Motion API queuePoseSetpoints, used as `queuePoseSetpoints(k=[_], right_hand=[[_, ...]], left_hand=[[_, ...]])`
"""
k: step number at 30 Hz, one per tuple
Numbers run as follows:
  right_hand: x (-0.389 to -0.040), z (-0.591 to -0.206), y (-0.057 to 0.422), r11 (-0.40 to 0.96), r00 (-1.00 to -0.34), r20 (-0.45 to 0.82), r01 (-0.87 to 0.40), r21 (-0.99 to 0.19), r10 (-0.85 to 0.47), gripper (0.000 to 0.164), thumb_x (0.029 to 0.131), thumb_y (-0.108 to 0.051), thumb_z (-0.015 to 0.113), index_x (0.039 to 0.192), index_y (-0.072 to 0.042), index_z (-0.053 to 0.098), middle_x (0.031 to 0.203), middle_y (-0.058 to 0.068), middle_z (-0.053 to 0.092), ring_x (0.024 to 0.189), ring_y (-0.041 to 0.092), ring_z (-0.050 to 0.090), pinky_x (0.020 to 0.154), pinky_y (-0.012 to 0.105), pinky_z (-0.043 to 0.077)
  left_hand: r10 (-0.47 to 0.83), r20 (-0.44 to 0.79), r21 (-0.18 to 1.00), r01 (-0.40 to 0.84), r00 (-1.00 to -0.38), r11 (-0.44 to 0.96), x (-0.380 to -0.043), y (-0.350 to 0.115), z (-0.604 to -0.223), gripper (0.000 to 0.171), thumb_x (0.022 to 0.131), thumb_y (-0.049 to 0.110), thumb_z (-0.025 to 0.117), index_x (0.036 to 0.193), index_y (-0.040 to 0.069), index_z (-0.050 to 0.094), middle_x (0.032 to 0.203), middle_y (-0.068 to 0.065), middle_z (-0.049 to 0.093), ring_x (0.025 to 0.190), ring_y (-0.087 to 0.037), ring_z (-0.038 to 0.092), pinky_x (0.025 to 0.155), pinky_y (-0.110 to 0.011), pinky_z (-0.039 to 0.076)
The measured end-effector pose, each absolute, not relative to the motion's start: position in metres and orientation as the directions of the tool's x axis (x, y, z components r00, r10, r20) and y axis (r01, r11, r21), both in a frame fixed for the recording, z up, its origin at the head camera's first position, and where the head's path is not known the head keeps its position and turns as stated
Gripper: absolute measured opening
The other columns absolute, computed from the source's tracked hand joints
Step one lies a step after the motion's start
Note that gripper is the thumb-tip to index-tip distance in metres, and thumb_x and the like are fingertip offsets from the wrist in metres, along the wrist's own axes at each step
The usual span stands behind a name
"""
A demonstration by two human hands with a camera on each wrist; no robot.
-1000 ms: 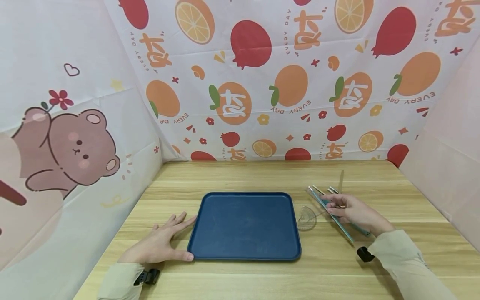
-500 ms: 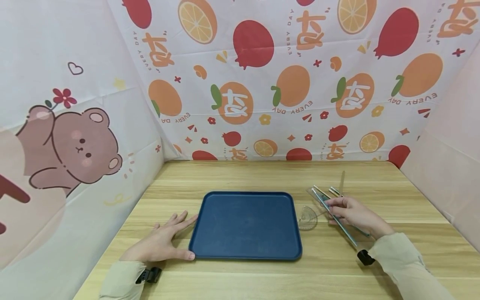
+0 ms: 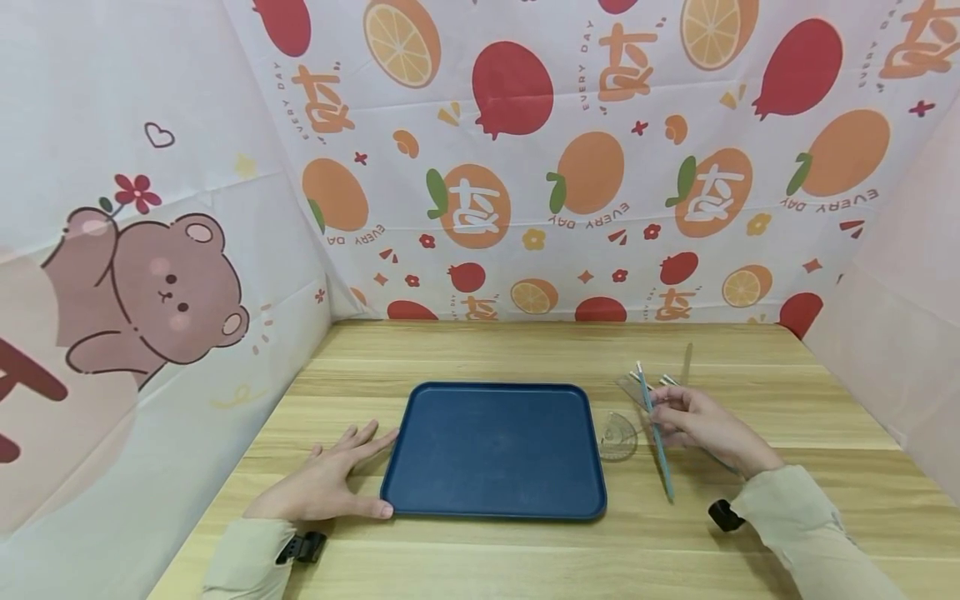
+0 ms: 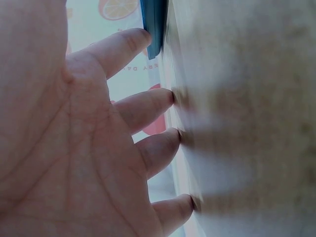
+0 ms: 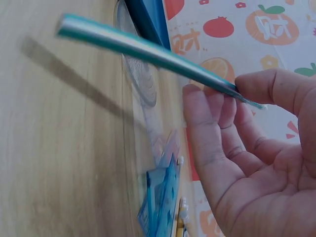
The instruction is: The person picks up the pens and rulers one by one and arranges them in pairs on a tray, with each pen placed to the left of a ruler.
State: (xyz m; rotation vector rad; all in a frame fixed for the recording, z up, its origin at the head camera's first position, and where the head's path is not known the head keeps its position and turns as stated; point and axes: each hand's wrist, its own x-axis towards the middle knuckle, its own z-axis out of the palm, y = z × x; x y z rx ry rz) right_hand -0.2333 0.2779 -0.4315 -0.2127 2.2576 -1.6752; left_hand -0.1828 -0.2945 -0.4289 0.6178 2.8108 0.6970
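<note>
Head view: the right hand [image 3: 703,427] pinches a teal pencil [image 3: 661,458] to the right of the blue tray [image 3: 498,454]; lifting it seems the step in hand. The left hand [image 3: 330,483] is spread at the tray's left edge. A clear protractor [image 3: 619,437] lies between pencil and tray, in the way of any leftward move.

Left wrist view: fingertips touch the tabletop [image 4: 256,118], one meeting the tray.

Right wrist view: the pinched pencil slants; the next move likely calls for a steady grip, clear of blue drawing tools [image 5: 167,197] and other pencils [image 5: 183,214].
</note>
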Motion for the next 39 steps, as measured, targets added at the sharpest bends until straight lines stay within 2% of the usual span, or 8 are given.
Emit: queuePoseSetpoints(k=[7,13,20,29,36,39], right_hand=[[-0.233,-0.427,0.268,0.277,-0.956,-0.123,0.046,-0.960,-0.265,0.051,0.108,-0.016,0.064,0.146,0.011,0.042,0.109,0.005,0.063,0.092,0.009,0.068,0.088,0.035,0.065],[-0.232,-0.420,0.258,0.271,-0.955,-0.118,0.042,-0.962,-0.273,0.059,0.109,-0.018,0.065,0.152,0.011,0.038,0.118,0.012,0.066,0.097,0.009,0.070,0.091,0.034,0.065],[-0.235,-0.419,0.243,0.249,-0.945,-0.105,0.026,-0.968,-0.310,0.057,0.108,-0.017,0.066,0.152,0.009,0.039,0.122,0.015,0.069,0.103,0.014,0.072,0.091,0.034,0.065],[-0.241,-0.420,0.219,0.189,-0.939,-0.127,0.068,-0.980,-0.320,0.062,0.108,-0.014,0.066,0.157,0.006,0.034,0.111,0.007,0.071,0.086,0.009,0.070,0.084,0.031,0.065],[-0.244,-0.419,0.198,0.185,-0.936,-0.140,0.082,-0.979,-0.324,0.061,0.107,-0.012,0.067,0.157,0.003,0.035,0.113,0.013,0.072,0.087,0.012,0.073,0.083,0.033,0.066],[-0.246,-0.420,0.190,0.188,-0.933,-0.158,0.100,-0.977,-0.324,0.061,0.107,-0.013,0.067,0.157,0.001,0.036,0.111,0.011,0.071,0.086,0.012,0.073,0.081,0.031,0.066]], left_hand=[[0.435,-0.082,0.488,0.344,-0.897,0.802,-0.181,-0.293,-0.427,0.109,0.078,0.061,0.090,0.167,0.023,0.041,0.173,-0.031,0.028,0.158,-0.065,0.018,0.106,-0.096,0.010],[0.432,-0.089,0.491,0.338,-0.897,0.803,-0.181,-0.294,-0.426,0.109,0.079,0.061,0.090,0.168,0.023,0.040,0.174,-0.030,0.027,0.159,-0.064,0.016,0.107,-0.096,0.009],[0.431,-0.094,0.496,0.334,-0.897,0.802,-0.181,-0.294,-0.427,0.109,0.079,0.062,0.089,0.168,0.024,0.040,0.174,-0.030,0.026,0.159,-0.063,0.015,0.107,-0.096,0.008],[0.433,-0.086,0.496,0.339,-0.897,0.800,-0.180,-0.295,-0.428,0.108,0.080,0.061,0.089,0.168,0.024,0.040,0.174,-0.030,0.027,0.159,-0.063,0.016,0.107,-0.096,0.009],[0.431,-0.081,0.491,0.341,-0.899,0.802,-0.180,-0.296,-0.430,0.108,0.079,0.061,0.090,0.168,0.023,0.041,0.174,-0.030,0.027,0.159,-0.063,0.017,0.107,-0.096,0.010],[0.432,-0.081,0.480,0.345,-0.898,0.807,-0.179,-0.297,-0.431,0.108,0.079,0.062,0.090,0.168,0.024,0.041,0.174,-0.030,0.027,0.159,-0.064,0.018,0.107,-0.096,0.012]])
